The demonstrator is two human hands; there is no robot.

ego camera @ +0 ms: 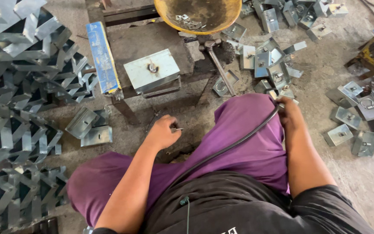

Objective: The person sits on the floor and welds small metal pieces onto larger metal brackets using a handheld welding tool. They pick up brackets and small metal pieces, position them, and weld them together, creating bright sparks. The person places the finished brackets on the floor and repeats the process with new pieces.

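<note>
Left hand (164, 132) hangs low in front of the bench (152, 41), fingers pinched shut on a small metal pin (178, 128). Right hand (287, 112) rests past the right knee, by the metal boxes on the floor (360, 173); can't tell if it grips anything. A grey metal box (152, 70) with a bolt sits on the bench, a hammer (217, 60) just right of it. Yellow bowl (198, 17) of small parts at far edge. Stacked metal brackets (18, 108) on left.
</note>
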